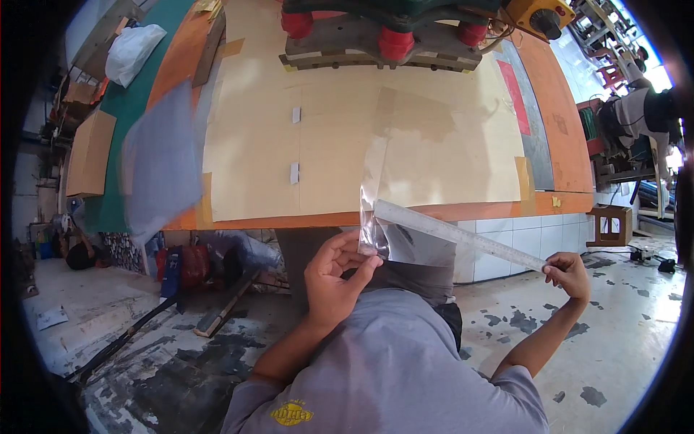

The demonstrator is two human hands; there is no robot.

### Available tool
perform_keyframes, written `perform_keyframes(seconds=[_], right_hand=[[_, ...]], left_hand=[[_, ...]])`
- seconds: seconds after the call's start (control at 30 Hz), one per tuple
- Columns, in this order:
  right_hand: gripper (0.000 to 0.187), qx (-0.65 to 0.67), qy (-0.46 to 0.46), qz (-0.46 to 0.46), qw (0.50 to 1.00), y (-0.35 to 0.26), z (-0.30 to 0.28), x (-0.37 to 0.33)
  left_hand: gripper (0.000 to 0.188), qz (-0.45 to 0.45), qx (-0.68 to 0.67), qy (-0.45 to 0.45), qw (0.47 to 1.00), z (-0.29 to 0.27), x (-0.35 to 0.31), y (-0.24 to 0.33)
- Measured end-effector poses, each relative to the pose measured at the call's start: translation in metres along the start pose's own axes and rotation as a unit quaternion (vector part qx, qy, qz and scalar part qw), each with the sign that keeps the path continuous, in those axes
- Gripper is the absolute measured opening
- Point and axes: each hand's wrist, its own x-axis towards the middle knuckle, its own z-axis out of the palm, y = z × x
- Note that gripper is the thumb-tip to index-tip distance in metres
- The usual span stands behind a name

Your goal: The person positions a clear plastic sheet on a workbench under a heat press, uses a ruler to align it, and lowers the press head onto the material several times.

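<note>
My left hand (334,278) is closed, thumb and fingers pinching the lower left corner of a clear plastic sheet (423,248). The sheet lies partly on the cream table covering and hangs over the front edge, its folded left strip shining. My right hand (567,277) grips the outer end of a long metal ruler (466,236). That ruler slants up to the left, and its far end meets the sheet's left strip near the table edge. Whether it lies in front of the film or inside a fold, I cannot tell.
A green machine with red feet (396,45) stands at the table's far side, a yellow switch box (541,17) beside it. Two small white pieces (295,172) lie on the cream covering (253,145). Translucent sheets (163,155) and a cardboard box (92,153) are at left.
</note>
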Motion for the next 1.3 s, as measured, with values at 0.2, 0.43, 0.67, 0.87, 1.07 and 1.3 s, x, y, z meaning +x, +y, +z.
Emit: perform_keyframes(seconds=[0.2, 0.43, 0.67, 0.87, 1.07, 1.3], right_hand=[[0.012, 0.017, -0.004, -0.01, 1.0, 0.004, -0.001, 0.0], [0.012, 0.014, 0.004, -0.004, 1.0, 0.006, 0.0, -0.001], [0.012, 0.02, -0.006, -0.016, 1.0, 0.006, 0.005, 0.0], [0.011, 0.009, -0.037, 0.001, 0.999, -0.004, 0.019, 0.004], [0.012, 0.002, -0.047, 0.001, 0.999, -0.01, 0.029, 0.008], [0.012, 0.017, -0.054, 0.013, 0.998, -0.01, 0.031, 0.005]], left_hand=[[0.044, 0.005, 0.013, -0.001, 1.0, 0.003, 0.002, 0.001], [0.045, -0.003, 0.007, -0.003, 1.0, 0.002, 0.003, -0.002], [0.038, -0.051, -0.033, 0.012, 0.998, -0.005, 0.004, -0.006], [0.029, -0.116, -0.017, -0.016, 0.993, -0.015, 0.006, -0.01], [0.032, -0.104, -0.017, -0.023, 0.994, -0.015, 0.005, -0.009], [0.033, -0.122, -0.004, -0.012, 0.992, -0.014, 0.006, -0.01]])
